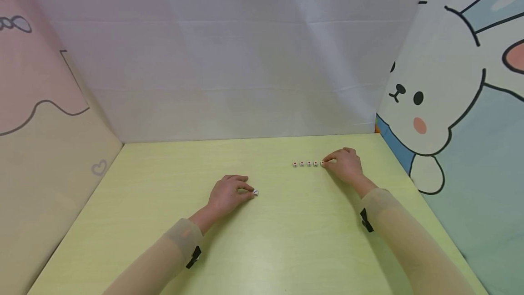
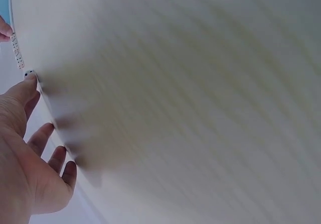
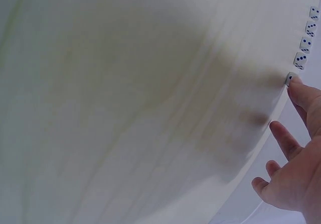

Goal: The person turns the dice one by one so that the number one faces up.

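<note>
My left hand [image 1: 230,195] pinches a white die [image 1: 255,192] between thumb and fingertip, low over the middle of the table; the left wrist view shows dark pips on this die [image 2: 30,74]. Farther back on the right, my right hand [image 1: 345,165] pinches the die at the right end [image 1: 322,163] of a straight row. The other dice [image 1: 304,164] stand to its left in that row, small gaps between them, each with a red pip on top. Blue pips mark the sides of these dice [image 3: 306,44] in the right wrist view.
The pale yellow table [image 1: 262,249] ends at a white cloth wall [image 1: 229,72] behind. A pinkish-beige panel [image 1: 49,163] rises on the left, and a panel with a cartoon rabbit [image 1: 434,104] on the right. Black clips [image 1: 366,220] hang from the sleeves.
</note>
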`<state>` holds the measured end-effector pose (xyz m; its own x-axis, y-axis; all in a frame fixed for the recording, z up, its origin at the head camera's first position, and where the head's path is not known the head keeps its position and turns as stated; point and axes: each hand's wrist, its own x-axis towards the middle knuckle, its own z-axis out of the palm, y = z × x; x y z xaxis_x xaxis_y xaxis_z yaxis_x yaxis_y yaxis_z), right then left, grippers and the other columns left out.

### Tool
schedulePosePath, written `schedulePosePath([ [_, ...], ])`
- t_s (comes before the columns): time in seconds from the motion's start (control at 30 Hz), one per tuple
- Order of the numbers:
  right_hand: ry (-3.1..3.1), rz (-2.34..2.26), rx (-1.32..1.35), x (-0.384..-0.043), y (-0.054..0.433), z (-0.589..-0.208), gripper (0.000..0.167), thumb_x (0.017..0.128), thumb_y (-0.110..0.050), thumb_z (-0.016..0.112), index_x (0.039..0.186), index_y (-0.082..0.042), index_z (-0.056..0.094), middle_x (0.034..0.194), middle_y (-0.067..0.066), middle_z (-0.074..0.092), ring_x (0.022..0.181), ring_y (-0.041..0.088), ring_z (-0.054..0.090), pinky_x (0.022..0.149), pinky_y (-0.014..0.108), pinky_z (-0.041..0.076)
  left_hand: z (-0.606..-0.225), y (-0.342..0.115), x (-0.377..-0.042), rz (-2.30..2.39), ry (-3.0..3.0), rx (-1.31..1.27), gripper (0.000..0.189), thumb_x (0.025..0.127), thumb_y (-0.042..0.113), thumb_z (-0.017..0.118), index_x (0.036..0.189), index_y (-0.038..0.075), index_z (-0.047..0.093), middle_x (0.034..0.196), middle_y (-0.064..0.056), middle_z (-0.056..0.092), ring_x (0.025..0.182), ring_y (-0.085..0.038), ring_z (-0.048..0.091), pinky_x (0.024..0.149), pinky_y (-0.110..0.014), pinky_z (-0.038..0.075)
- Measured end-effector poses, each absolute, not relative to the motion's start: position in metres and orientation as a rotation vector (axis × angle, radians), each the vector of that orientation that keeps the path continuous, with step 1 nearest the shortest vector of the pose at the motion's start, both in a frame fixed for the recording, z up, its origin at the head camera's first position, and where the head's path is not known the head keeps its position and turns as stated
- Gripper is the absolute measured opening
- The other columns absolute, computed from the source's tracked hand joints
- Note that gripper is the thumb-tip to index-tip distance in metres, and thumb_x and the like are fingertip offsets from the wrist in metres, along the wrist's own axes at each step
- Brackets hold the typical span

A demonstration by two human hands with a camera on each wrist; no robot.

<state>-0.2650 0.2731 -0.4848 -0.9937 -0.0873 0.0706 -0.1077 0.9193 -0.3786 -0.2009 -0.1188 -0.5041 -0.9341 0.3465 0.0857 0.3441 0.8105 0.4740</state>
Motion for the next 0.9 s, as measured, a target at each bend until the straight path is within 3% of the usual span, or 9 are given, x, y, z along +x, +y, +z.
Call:
schedulePosePath([
  [0.3,-3.028,0.609,0.15,-0.266,0.273,-0.484,0.026,0.098,-0.03,0.069,0.112,-0.011,0.08,0.13,0.02,0.067,0.142,0.054,0.028,0.11,0.071,0.025,-0.499,-0.124,-0.203,0.722,3.014,0.599,0.023,0.091,0.038,0.079,0.11,0.025,0.081,0.142,-0.003,0.062,0.136,-0.036,0.049,0.108,-0.061,0.04],
  [0.47,-3.032,0.609,0.147,-0.266,0.273,-0.484,0.026,0.098,-0.031,0.069,0.112,-0.011,0.08,0.13,0.02,0.067,0.142,0.054,0.028,0.11,0.07,0.026,-0.491,-0.127,-0.204,0.71,3.019,0.606,0.022,0.09,0.036,0.08,0.109,0.025,0.081,0.145,-0.005,0.059,0.14,-0.037,0.044,0.111,-0.062,0.034],
  [0.6,-3.035,0.614,0.145,-0.265,0.273,-0.484,0.027,0.098,-0.031,0.069,0.113,-0.011,0.08,0.13,0.02,0.067,0.141,0.054,0.028,0.111,0.07,0.025,-0.487,-0.129,-0.206,0.726,3.019,0.626,0.018,0.089,0.035,0.08,0.104,0.025,0.082,0.146,-0.006,0.058,0.143,-0.037,0.04,0.116,-0.06,0.028],
  [0.77,-3.036,0.609,0.143,-0.264,0.273,-0.483,0.027,0.099,-0.03,0.069,0.113,-0.011,0.08,0.13,0.021,0.067,0.141,0.054,0.029,0.111,0.07,0.025,-0.481,-0.132,-0.21,0.753,3.047,0.672,0.005,0.089,0.031,0.081,0.091,0.026,0.08,0.145,-0.007,0.059,0.142,-0.038,0.041,0.117,-0.059,0.028],
  [0.9,-3.029,0.605,0.147,-0.264,0.273,-0.483,0.026,0.098,-0.03,0.069,0.113,-0.011,0.08,0.13,0.021,0.067,0.141,0.054,0.029,0.112,0.07,0.025,-0.477,-0.133,-0.213,0.756,3.056,0.692,0.006,0.09,0.03,0.08,0.086,0.027,0.078,0.144,-0.009,0.06,0.141,-0.039,0.042,0.117,-0.058,0.029],
])
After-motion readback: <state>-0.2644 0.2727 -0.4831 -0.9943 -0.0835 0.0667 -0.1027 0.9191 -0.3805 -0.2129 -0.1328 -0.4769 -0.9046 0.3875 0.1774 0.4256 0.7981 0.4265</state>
